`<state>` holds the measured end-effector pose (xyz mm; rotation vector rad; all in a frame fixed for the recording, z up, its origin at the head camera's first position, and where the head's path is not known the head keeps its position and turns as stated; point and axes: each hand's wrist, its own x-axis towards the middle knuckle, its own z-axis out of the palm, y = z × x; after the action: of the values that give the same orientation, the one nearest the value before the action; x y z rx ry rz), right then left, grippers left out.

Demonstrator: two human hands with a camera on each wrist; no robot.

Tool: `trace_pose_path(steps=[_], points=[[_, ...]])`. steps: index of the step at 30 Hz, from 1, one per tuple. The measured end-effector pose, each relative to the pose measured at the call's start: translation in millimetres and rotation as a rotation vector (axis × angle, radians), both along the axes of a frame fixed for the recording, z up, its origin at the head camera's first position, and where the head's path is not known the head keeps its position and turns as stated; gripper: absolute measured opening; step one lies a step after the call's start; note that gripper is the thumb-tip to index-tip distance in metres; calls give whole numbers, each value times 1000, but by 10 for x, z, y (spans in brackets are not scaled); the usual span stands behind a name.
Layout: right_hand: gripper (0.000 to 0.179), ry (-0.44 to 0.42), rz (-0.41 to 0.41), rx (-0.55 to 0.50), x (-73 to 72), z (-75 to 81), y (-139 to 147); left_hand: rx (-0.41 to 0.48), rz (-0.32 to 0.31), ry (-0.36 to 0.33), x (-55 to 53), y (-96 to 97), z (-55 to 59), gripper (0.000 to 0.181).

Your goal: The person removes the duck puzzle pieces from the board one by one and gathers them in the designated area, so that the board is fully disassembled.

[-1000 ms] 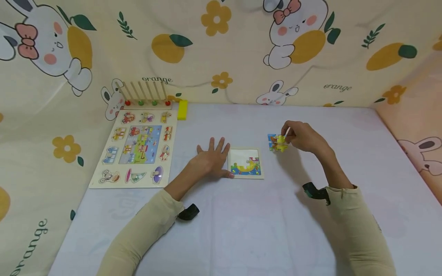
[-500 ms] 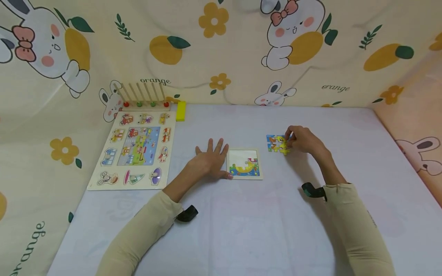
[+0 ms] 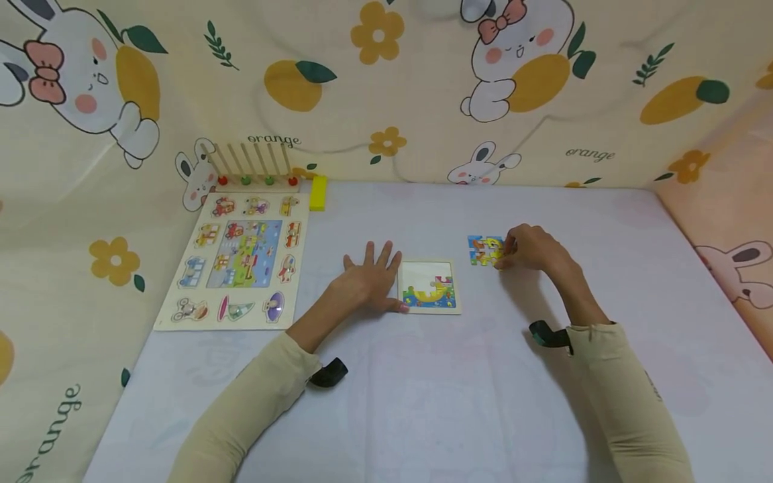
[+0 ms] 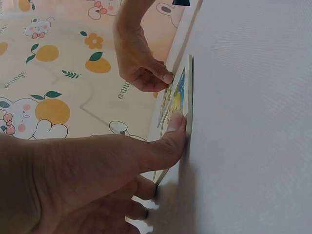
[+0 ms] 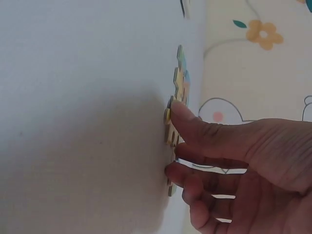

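In the head view my left hand (image 3: 364, 287) lies flat with fingers spread, its thumb on the lower left corner of a small square puzzle tray (image 3: 430, 311). Joined pieces fill the tray's bottom and right part; the rest of its white base shows. To the tray's upper right, a small block of joined puzzle pieces (image 3: 483, 250) lies on the table. My right hand (image 3: 534, 248) is at the right side of this block, pinching a piece whose outline is partly hidden. The right wrist view shows my thumb (image 5: 182, 111) on a yellow-edged puzzle piece (image 5: 167, 116), other fingers curled below.
A large peg puzzle board (image 3: 229, 308) with vehicle and toy shapes lies at the left. Behind it stands a rack of wooden rods (image 3: 256, 161) with red and green beads. A yellow block (image 3: 317, 193) sits beside the rack. Patterned cloth (image 3: 386, 87) hangs along the back.
My right hand has come down and slightly right with the yellow piece, which now lies against the blue pieces in a more even block. My left hand has kept its place.
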<state>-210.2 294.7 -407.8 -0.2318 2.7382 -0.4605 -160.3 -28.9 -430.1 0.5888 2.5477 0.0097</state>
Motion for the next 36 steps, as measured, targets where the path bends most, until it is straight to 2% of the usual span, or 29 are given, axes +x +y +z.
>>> trace_pose_path(steps=[10,17,23,29,32,36], points=[[34,9,-10,34,13,59,-39,-3,-4,4,-3,2,-5,109],[32,21,18,33,36,161,-128,-7,1,5,12,-4,10,108],[26,22,94,-42,129,239,-314,1,3,9,13,-3,6,107],[16,95,220,-134,268,188,-580,-1,1,9,14,12,10,107],[17,113,272,-155,337,140,-715,-6,-3,12,14,14,12,108],[26,62,277,-136,404,77,-861,-12,-2,5,13,9,12,108]])
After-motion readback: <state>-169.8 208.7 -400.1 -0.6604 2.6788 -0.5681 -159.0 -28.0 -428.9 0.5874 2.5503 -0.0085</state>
